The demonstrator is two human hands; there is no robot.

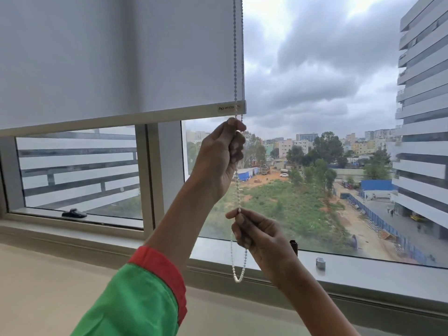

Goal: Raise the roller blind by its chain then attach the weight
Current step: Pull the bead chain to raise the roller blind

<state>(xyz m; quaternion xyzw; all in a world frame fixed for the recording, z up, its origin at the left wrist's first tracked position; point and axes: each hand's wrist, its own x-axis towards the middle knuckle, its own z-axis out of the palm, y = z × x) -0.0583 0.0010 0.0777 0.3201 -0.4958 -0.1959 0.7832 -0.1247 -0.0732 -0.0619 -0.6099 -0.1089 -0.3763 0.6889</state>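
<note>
Both hands are closed on the bead chain (238, 187), which hangs vertically at the blind's (121, 57) right edge: left hand (219, 158) above, right hand (258, 235) below (possibly the weight (320, 263) waits on the sill (388, 275)).

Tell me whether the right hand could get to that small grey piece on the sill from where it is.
Probably yes. The small grey piece sits in the open on the sill, just right of the right hand, with nothing between them. The hand would first have to release the chain.
</note>
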